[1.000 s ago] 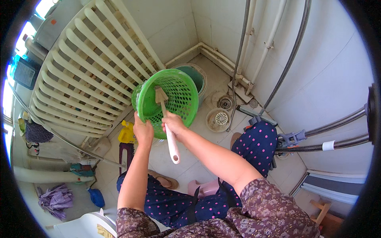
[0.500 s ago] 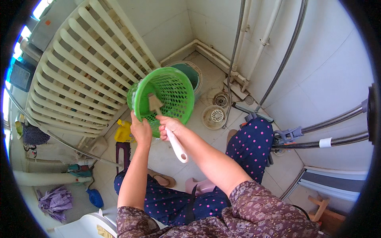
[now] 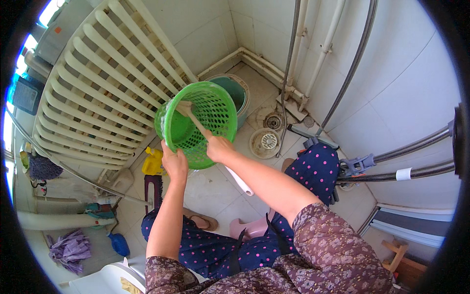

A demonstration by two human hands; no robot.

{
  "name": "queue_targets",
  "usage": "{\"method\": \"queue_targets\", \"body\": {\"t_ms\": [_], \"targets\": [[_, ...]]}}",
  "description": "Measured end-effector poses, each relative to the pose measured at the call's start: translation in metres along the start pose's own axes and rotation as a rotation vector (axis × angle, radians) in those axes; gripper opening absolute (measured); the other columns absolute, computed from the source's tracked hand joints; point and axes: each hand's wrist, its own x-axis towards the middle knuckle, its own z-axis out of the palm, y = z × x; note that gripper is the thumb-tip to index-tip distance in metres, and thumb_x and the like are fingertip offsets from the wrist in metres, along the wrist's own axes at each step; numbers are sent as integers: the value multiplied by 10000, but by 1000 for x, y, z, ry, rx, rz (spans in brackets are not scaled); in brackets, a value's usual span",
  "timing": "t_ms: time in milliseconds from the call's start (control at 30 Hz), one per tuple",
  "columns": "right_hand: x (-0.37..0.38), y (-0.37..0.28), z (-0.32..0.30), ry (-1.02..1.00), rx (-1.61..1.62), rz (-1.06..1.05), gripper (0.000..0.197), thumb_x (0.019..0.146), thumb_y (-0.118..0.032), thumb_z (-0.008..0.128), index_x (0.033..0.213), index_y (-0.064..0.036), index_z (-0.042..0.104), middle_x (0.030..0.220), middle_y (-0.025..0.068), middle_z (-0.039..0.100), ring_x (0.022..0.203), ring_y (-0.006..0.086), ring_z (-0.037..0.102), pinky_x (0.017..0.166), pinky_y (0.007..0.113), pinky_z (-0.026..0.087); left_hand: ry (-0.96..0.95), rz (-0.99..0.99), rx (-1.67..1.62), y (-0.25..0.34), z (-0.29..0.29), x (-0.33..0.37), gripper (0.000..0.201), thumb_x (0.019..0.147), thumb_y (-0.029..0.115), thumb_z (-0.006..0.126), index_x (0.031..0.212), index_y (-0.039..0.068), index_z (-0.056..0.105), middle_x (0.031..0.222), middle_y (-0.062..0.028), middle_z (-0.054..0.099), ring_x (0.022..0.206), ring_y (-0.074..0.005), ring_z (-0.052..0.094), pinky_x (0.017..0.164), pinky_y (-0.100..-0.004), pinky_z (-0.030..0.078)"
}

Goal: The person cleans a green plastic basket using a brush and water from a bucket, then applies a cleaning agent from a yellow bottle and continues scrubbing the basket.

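Head view: your left hand (image 3: pixel 175 164) grips the near rim of a green basket (image 3: pixel 219 105), which extends forward from that grip, its round mouth tilted up and rightward, its base to the left. Your right hand (image 3: pixel 220 149) is closed around the handle of a pale brush (image 3: pixel 198 124); the head lies beyond the grip, inside the basket, and the white handle end emerges below your forearm. Long axis: diagonal, head pointing forward-left. Basket wall: glossy, plastic-looking, perforated. Brush head: flared, beige; handle: slender, smooth.
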Motion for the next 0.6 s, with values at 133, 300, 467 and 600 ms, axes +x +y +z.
{"method": "queue_targets", "body": {"t_ms": [133, 300, 467, 600], "targets": [[-18, -20, 9, -241, 925, 488, 276, 878, -154, 451, 1142, -74, 434, 604, 57, 531, 465, 196, 519, 386, 376, 415, 15, 15, 31, 1, 5, -1, 447, 769, 20, 490, 1204, 110, 436, 920, -239, 613, 887, -441, 575, 745, -481, 436], [-21, -30, 4, -767, 1717, 868, 159, 946, -234, 381, 824, -133, 368, 508, -37, 396, 393, 100, 375, 441, 300, 321, 25, 4, -22, -6, 4, 0, 456, 768, 22, 496, 1210, 111, 433, 914, -246, 611, 872, -446, 577, 743, -487, 436], [-28, -6, -24, -1053, 1796, 778, 175, 972, -260, 348, 847, -138, 355, 582, -50, 410, 419, 92, 366, 499, 314, 336, 18, 20, 30, -13, -1, 1, 470, 769, 18, 496, 1225, 114, 431, 929, -238, 614, 893, -440, 575, 753, -480, 439], [-43, 20, -77, -694, 1001, 636, 234, 912, -149, 450, 1085, 8, 455, 601, 15, 506, 418, 82, 468, 334, 228, 423, 63, 70, 2, -16, -5, 1, 491, 777, 11, 488, 1250, 128, 424, 940, -229, 618, 903, -429, 579, 755, -472, 442]]}}
